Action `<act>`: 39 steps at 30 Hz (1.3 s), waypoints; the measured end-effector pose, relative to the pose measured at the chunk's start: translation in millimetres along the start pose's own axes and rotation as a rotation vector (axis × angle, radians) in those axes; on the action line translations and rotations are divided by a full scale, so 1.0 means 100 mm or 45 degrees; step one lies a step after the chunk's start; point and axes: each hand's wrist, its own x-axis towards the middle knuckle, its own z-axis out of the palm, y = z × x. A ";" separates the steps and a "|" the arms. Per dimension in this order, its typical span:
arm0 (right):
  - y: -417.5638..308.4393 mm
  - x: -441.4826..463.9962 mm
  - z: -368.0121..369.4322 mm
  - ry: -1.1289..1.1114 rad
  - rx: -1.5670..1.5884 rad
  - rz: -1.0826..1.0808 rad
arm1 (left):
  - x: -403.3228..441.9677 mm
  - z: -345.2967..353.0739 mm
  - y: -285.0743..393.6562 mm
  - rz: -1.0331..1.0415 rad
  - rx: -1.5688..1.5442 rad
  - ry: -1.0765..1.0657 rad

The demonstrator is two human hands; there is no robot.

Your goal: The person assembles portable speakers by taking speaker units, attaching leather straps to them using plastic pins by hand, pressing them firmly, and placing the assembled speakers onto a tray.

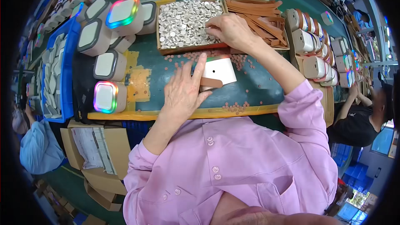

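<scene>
Directly over pale caps (pixel 181 23) curls the right hand (pixel 233 30), fingers' grip unclear, the left hand (pixel 183 87) outstretched against a white case (pixel 225 70).

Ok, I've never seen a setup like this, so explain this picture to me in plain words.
There is no robot here, just a person's bare hands. The one picture comes from a camera on their head, looking forward and down, so the pink shirt is the wearer's own.

The left hand rests against a white box, with a brown strap by its thumb. The right hand is at the metal studs; whether it has picked one up, I can't tell.

On the green table lie small brown discs. More straps fill a carton to the right, and units with lit rims stand to the left.
</scene>
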 end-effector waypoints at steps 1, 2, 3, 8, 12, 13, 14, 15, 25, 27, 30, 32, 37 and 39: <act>0.02 0.07 0.05 -0.026 -0.114 0.016 | -0.03 -0.05 0.03 -0.065 0.013 -0.035; 0.03 0.12 0.08 -0.065 -0.143 0.021 | -0.05 -0.10 0.07 -0.129 0.023 -0.072; 0.04 0.16 0.11 -0.105 -0.171 0.029 | -0.08 -0.14 0.10 -0.193 0.030 -0.111; 0.09 0.18 0.22 -0.073 -0.229 0.033 | -0.15 -0.24 0.09 -0.162 -0.292 -0.106; 0.02 0.04 0.10 0.188 0.331 0.084 | -0.03 -0.29 0.10 -0.184 -1.096 -0.105; -0.05 -0.02 0.03 0.266 0.544 0.119 | 0.01 -0.27 0.10 -0.240 -1.333 -0.103; -0.14 -0.14 -0.08 0.197 0.795 0.268 | 0.06 -0.23 0.10 -0.297 -1.571 -0.098; -0.26 -0.27 -0.20 0.222 0.906 0.312 | 0.11 -0.19 0.09 -0.352 -1.809 -0.094; -0.50 -1.09 -0.22 0.307 1.435 0.173 | 0.24 -0.08 0.21 -0.324 -1.502 0.026; -0.48 -1.11 -0.20 0.283 1.457 0.202 | 0.24 -0.06 0.22 -0.321 -1.415 -0.008; -0.47 -1.13 -0.19 0.247 1.468 0.243 | 0.23 -0.03 0.22 -0.273 -1.286 0.006; -0.48 -1.15 -0.20 0.245 1.415 0.235 | 0.23 -0.02 0.23 -0.242 -1.231 0.028; -0.50 -1.18 -0.18 0.232 1.345 0.303 | 0.23 -0.01 0.24 -0.231 -1.178 0.054; -0.50 -1.18 -0.17 0.237 1.308 0.299 | 0.24 -0.04 0.26 -0.203 -1.160 0.066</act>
